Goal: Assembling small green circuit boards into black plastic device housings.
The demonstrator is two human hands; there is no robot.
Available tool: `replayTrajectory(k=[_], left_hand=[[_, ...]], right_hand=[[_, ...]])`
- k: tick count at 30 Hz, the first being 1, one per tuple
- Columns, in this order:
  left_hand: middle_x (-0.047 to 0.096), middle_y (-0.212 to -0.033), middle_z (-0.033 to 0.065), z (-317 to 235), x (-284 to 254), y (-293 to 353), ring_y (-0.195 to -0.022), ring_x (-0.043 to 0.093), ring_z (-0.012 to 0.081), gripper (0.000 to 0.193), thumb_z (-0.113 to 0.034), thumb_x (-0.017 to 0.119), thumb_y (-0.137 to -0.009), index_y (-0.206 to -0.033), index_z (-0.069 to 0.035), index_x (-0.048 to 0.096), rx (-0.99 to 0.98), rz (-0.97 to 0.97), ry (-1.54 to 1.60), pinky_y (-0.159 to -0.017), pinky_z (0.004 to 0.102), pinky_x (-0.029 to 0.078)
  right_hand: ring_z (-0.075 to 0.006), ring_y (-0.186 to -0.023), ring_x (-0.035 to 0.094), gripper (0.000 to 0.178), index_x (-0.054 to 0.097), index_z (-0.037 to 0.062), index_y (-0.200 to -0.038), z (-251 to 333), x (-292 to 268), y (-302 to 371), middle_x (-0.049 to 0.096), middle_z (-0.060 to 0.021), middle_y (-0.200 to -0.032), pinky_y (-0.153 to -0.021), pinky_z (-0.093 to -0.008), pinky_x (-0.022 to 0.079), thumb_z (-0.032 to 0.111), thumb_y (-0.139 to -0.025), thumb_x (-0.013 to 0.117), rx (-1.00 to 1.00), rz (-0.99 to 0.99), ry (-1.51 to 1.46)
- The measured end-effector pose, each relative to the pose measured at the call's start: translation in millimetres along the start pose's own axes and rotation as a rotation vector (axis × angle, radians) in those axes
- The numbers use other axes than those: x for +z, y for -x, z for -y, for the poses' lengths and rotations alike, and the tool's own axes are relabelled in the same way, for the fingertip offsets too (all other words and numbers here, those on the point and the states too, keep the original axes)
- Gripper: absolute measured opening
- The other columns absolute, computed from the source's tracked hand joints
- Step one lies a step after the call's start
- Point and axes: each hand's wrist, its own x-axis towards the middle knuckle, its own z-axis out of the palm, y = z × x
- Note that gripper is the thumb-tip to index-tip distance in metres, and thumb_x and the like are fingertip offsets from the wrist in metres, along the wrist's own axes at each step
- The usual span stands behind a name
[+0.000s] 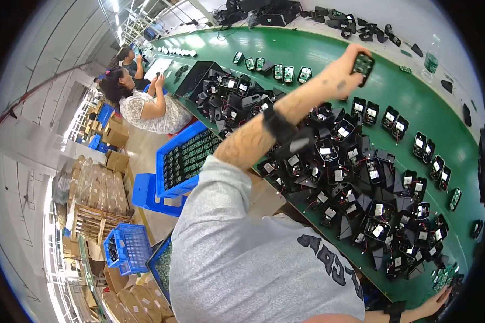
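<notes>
My left arm stretches across the bench to the far side. My left hand [354, 65] is closed on a black plastic case with a green circuit board [364, 65] in it, held over the bench. At the lower right, near the dark rim of the view, my right hand [435, 304] has its fingers bent beside several loose green circuit boards [444, 277]. What lies in those fingers is too dark to make out. Between my arms spreads a large heap of black case halves [342, 175] with white parts and thin red wires.
Case halves in pairs [396, 123] line the green bench [307, 46]; cases with green boards [289, 74] stand farther left. A clear bottle [431, 56] stands on the back ledge. Left of me is a blue crate [159, 167] of boards. Two people [145, 102] sit farther along.
</notes>
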Motion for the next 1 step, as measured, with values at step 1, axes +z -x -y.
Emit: replayTrajectory(k=[1], left_hand=[[0.061, -0.110, 0.0177, 17.4, -8.9, -13.0, -0.085, 0.066, 0.0289, 0.054, -0.011, 0.057, -0.083, -0.131, -0.012, 0.034, -0.068, 0.020, -0.131, -0.074, 0.0380, 0.053]], right_hand=[[-0.0235, -0.122, 0.052, 0.046, 0.052, 0.0068, -0.135, -1.3, 2.4, -0.9, 0.051, -0.0179, -0.136, -0.101, -0.0297, 0.039, 0.031, -0.097, 0.053, -0.004, -0.005, -0.015]])
